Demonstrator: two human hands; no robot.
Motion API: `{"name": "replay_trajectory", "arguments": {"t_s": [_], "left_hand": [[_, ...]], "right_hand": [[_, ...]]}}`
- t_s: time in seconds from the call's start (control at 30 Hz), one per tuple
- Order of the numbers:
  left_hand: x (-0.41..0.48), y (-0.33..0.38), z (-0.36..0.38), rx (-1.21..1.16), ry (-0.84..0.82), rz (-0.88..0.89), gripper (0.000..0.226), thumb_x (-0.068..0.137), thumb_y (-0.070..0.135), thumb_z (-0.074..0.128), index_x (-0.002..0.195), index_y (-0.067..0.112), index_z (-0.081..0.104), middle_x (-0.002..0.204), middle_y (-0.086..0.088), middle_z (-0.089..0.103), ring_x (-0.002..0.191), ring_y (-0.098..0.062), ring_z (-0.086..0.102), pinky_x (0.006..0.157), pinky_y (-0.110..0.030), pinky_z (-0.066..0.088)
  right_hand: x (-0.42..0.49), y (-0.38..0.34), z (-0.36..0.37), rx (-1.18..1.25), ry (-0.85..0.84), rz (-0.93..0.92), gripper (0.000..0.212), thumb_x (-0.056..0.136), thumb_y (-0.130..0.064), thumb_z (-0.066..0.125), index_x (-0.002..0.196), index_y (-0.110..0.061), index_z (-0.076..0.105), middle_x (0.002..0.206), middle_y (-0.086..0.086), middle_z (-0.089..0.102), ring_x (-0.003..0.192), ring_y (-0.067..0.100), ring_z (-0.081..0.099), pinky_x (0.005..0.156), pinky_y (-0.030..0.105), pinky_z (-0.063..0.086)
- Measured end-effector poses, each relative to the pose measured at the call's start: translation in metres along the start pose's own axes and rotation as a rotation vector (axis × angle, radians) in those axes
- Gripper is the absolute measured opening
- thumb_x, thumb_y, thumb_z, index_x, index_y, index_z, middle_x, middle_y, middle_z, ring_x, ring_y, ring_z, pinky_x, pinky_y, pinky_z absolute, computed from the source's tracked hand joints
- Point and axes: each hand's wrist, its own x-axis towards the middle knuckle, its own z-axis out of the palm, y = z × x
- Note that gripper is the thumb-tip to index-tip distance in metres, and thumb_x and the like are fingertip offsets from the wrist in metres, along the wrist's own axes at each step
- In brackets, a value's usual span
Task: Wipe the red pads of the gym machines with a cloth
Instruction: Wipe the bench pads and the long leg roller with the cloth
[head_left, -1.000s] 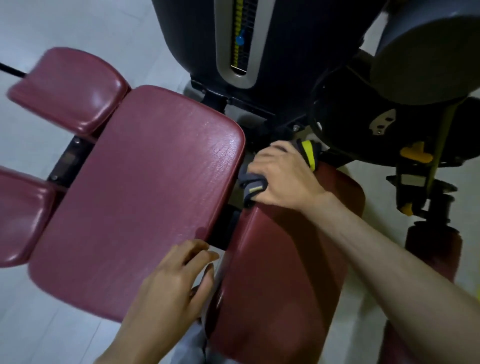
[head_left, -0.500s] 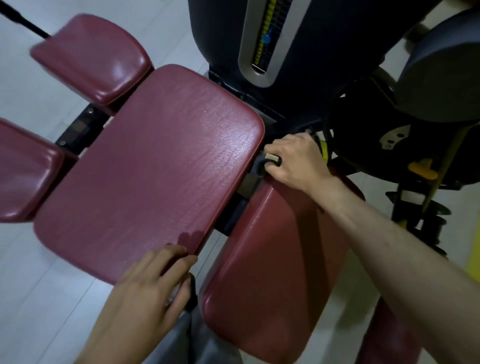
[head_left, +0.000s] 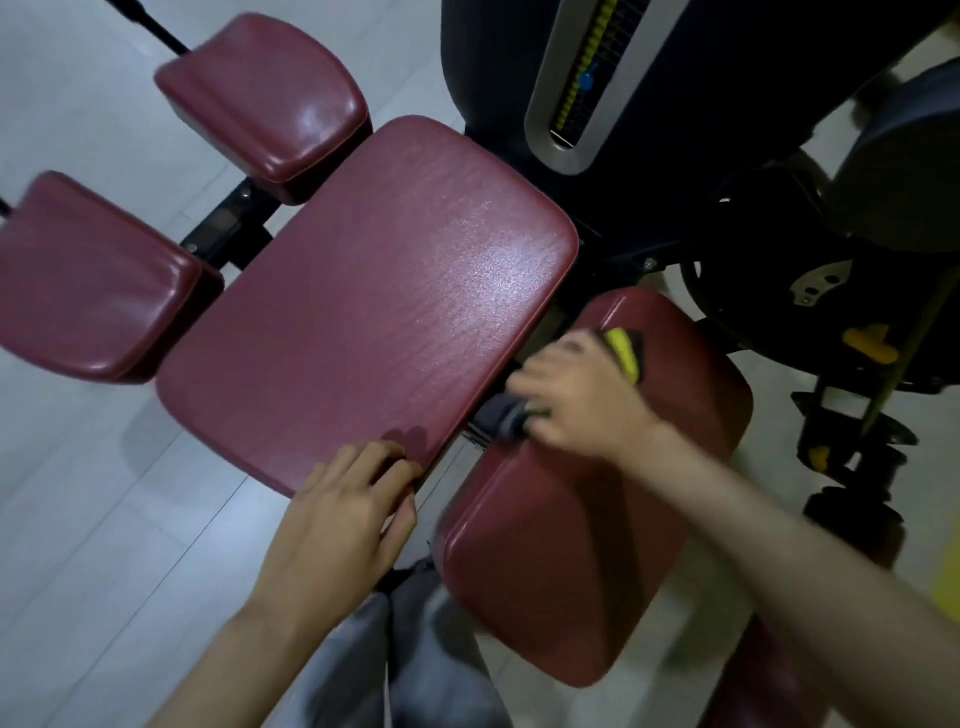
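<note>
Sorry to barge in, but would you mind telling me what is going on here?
A person is wiping down the red pads of a gym machine. The right hand grips a dark cloth with a yellow stripe and presses it onto the upper end of the lower pad. The left hand rests on the near corner of the large flat pad. No hand is on the two small pads further left.
</note>
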Motion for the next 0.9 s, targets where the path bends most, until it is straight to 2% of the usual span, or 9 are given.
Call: {"name": "replay_trajectory", "arguments": {"t_s": [0.1, 0.2, 0.43, 0.53, 0.6, 0.73, 0.83, 0.9], "left_hand": [[-0.012, -0.001, 0.003, -0.010, 0.019, -0.022, 0.026, 0.096, 0.028, 0.050, 0.108, 0.019, 0.072, 0.111, 0.003, 0.063, 0.095, -0.019, 0.058, 0.075, -0.035, 0.049], [-0.029, -0.001, 0.004, -0.044, 0.024, -0.040, 0.023, 0.096, 0.027, 0.053, 0.109, 0.020, 0.072, 0.112, 0.004, 0.062, 0.097, -0.018, 0.057, 0.079, -0.035, 0.049], [-0.075, -0.006, -0.012, -0.129, 0.132, -0.109, 0.023, 0.096, 0.024, 0.054, 0.112, 0.020, 0.070, 0.113, 0.005, 0.065, 0.106, -0.019, 0.058, 0.086, -0.035, 0.047], [-0.100, -0.007, -0.018, -0.183, 0.180, -0.163, 0.023, 0.096, 0.023, 0.053, 0.112, 0.019, 0.069, 0.113, 0.004, 0.066, 0.107, -0.018, 0.058, 0.090, -0.033, 0.045], [-0.114, -0.008, -0.017, -0.185, 0.175, -0.153, 0.020, 0.097, 0.022, 0.053, 0.110, 0.020, 0.069, 0.113, 0.004, 0.066, 0.107, -0.016, 0.057, 0.090, -0.031, 0.044], [-0.138, -0.016, -0.011, -0.156, 0.135, -0.129, 0.017, 0.093, 0.015, 0.064, 0.109, 0.019, 0.070, 0.111, 0.003, 0.067, 0.105, -0.016, 0.058, 0.089, -0.032, 0.044], [-0.154, -0.022, -0.006, -0.146, 0.124, -0.097, 0.017, 0.095, 0.012, 0.062, 0.109, 0.017, 0.070, 0.110, 0.002, 0.067, 0.104, -0.019, 0.060, 0.088, -0.034, 0.046], [-0.163, -0.029, -0.002, -0.140, 0.117, -0.074, 0.018, 0.096, 0.013, 0.060, 0.109, 0.017, 0.070, 0.111, 0.001, 0.067, 0.105, -0.019, 0.060, 0.089, -0.034, 0.047]], "right_hand": [[0.008, 0.023, -0.010, -0.097, -0.016, 0.244, 0.022, 0.075, -0.042, 0.048, 0.084, -0.026, 0.060, 0.079, -0.005, 0.065, 0.091, 0.025, 0.067, 0.094, 0.045, 0.043], [0.007, -0.017, -0.003, -0.072, -0.039, 0.306, 0.017, 0.075, -0.042, 0.052, 0.080, -0.028, 0.060, 0.076, -0.009, 0.063, 0.089, 0.021, 0.065, 0.101, 0.044, 0.039], [-0.010, -0.137, 0.021, 0.033, -0.091, 0.188, 0.009, 0.069, -0.035, 0.058, 0.070, -0.028, 0.054, 0.066, -0.011, 0.054, 0.074, 0.019, 0.060, 0.098, 0.042, 0.041], [-0.017, -0.164, 0.021, 0.009, -0.104, 0.143, 0.008, 0.070, -0.034, 0.058, 0.072, -0.028, 0.055, 0.068, -0.010, 0.057, 0.077, 0.020, 0.061, 0.098, 0.043, 0.042], [-0.021, -0.181, 0.024, -0.034, -0.150, 0.078, 0.012, 0.071, -0.036, 0.059, 0.078, -0.027, 0.063, 0.074, -0.011, 0.063, 0.085, 0.019, 0.062, 0.101, 0.045, 0.041], [-0.044, -0.215, 0.038, -0.175, -0.287, -0.147, 0.029, 0.075, -0.039, 0.058, 0.094, -0.024, 0.073, 0.084, -0.006, 0.068, 0.100, 0.025, 0.058, 0.114, 0.050, 0.030], [-0.074, -0.219, 0.046, -0.205, -0.303, -0.274, 0.030, 0.073, -0.033, 0.049, 0.091, -0.020, 0.070, 0.084, -0.003, 0.065, 0.104, 0.030, 0.057, 0.124, 0.049, 0.014], [-0.100, -0.218, 0.054, -0.135, -0.278, -0.288, 0.025, 0.074, -0.027, 0.050, 0.090, -0.018, 0.068, 0.086, -0.002, 0.065, 0.105, 0.031, 0.059, 0.127, 0.047, 0.010]]}}
